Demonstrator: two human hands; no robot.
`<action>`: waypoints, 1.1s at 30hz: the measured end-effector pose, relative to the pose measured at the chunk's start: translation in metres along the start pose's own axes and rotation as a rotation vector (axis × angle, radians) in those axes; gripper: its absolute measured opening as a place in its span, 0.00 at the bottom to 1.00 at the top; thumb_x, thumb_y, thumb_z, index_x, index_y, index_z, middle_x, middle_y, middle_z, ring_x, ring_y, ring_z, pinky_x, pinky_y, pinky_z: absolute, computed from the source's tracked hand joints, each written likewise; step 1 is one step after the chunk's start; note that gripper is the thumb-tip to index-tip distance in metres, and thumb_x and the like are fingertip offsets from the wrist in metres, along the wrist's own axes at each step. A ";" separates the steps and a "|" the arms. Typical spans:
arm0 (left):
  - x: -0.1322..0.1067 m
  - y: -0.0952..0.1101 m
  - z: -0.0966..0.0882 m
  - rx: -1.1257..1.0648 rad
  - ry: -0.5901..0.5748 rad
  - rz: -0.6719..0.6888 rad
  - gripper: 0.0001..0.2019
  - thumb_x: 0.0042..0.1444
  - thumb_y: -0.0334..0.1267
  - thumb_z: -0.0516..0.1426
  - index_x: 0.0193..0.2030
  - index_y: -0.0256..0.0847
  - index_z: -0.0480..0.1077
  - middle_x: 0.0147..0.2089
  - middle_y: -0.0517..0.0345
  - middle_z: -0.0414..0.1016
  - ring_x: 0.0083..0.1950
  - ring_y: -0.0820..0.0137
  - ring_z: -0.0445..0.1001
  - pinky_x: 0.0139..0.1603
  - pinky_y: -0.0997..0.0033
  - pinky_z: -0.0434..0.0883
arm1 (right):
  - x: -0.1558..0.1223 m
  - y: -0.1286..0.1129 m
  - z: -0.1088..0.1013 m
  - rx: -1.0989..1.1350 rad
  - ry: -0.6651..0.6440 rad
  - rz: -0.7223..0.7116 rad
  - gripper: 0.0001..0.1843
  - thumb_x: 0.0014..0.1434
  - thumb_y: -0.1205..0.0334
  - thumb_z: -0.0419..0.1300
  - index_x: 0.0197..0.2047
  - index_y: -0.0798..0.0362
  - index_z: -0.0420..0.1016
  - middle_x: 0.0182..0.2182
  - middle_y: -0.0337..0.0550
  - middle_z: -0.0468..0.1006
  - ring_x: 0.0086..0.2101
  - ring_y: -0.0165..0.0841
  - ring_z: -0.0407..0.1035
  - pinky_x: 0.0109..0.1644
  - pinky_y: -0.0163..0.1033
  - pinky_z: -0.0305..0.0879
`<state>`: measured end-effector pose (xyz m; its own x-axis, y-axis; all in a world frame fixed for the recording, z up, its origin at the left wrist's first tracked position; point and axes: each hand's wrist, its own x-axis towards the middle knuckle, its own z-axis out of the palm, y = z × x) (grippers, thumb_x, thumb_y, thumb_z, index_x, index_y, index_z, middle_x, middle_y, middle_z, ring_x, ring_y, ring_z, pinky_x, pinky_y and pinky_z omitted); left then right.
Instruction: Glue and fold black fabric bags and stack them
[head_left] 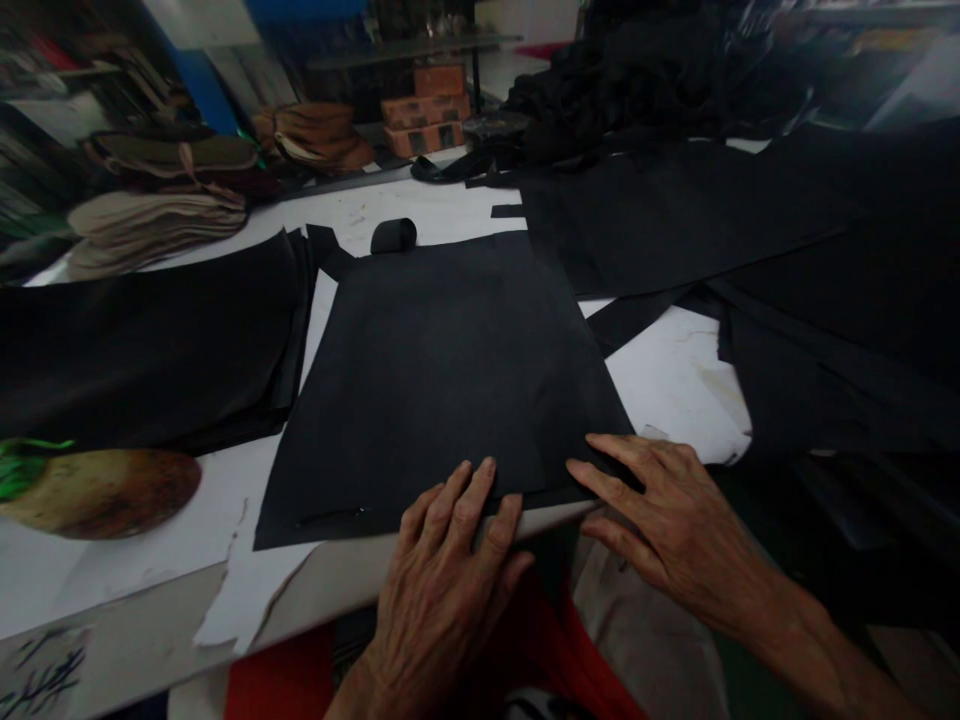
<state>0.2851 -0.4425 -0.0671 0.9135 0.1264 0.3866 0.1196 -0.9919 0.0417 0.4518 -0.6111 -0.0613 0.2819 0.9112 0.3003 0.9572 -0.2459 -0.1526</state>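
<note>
A large black panel of leather-like or fabric sheet (442, 350) lies flat in front of me, its near edge along the table's front edge. A short slit or mark shows near its lower left. My left hand (454, 560) rests on the near edge with fingers stretched out and slightly apart. At the near right corner my right hand (652, 500) lies with its fingers spread, some on the panel, the lower ones beside the edge. Neither hand grips anything I can see. A curled black strip (394, 235) stands at the panel's far edge.
Left are a stack of black sheets (150, 340) and a brownish oval object (120, 492) with a green end. More black pieces (675, 215) cover the right side. Folded beige cloth (157, 228) and orange boxes (424, 110) sit at the back. Torn white paper (679, 375) covers the table.
</note>
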 end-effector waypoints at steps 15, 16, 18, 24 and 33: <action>-0.005 0.000 0.006 -0.075 0.005 -0.045 0.15 0.61 0.43 0.52 0.53 0.45 0.68 0.61 0.54 0.65 0.61 0.59 0.61 0.59 0.59 0.56 | 0.001 0.000 0.000 0.001 0.015 0.003 0.21 0.61 0.54 0.55 0.56 0.50 0.66 0.54 0.51 0.68 0.51 0.45 0.63 0.51 0.53 0.59; -0.006 0.000 0.007 -0.078 0.008 -0.050 0.15 0.61 0.44 0.52 0.53 0.45 0.68 0.61 0.54 0.64 0.62 0.59 0.61 0.59 0.59 0.56 | 0.001 0.001 0.000 -0.002 0.020 -0.007 0.21 0.62 0.53 0.54 0.56 0.51 0.66 0.54 0.51 0.69 0.51 0.44 0.62 0.52 0.53 0.58; -0.006 0.000 0.008 -0.077 0.013 -0.053 0.15 0.61 0.44 0.52 0.53 0.46 0.68 0.62 0.54 0.64 0.62 0.59 0.61 0.59 0.59 0.56 | 0.000 0.002 0.000 -0.007 0.030 -0.022 0.22 0.61 0.53 0.55 0.56 0.53 0.65 0.53 0.51 0.69 0.51 0.44 0.63 0.53 0.53 0.58; -0.008 0.001 0.011 -0.060 0.033 -0.050 0.15 0.60 0.44 0.54 0.53 0.46 0.67 0.62 0.55 0.64 0.62 0.61 0.61 0.59 0.60 0.55 | -0.003 0.005 0.003 -0.060 0.043 -0.052 0.24 0.61 0.52 0.55 0.58 0.50 0.65 0.55 0.52 0.68 0.51 0.44 0.63 0.52 0.53 0.59; -0.002 -0.007 0.035 0.119 0.465 0.036 0.09 0.61 0.44 0.52 0.41 0.50 0.72 0.48 0.62 0.75 0.51 0.68 0.70 0.54 0.66 0.59 | 0.012 0.033 0.006 -0.218 0.317 -0.348 0.17 0.57 0.50 0.56 0.47 0.45 0.75 0.42 0.40 0.80 0.38 0.35 0.74 0.35 0.38 0.70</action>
<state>0.2962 -0.4356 -0.1008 0.6502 0.0477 0.7583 0.1592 -0.9844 -0.0746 0.4862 -0.6065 -0.0681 -0.0818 0.8146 0.5742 0.9797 -0.0401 0.1964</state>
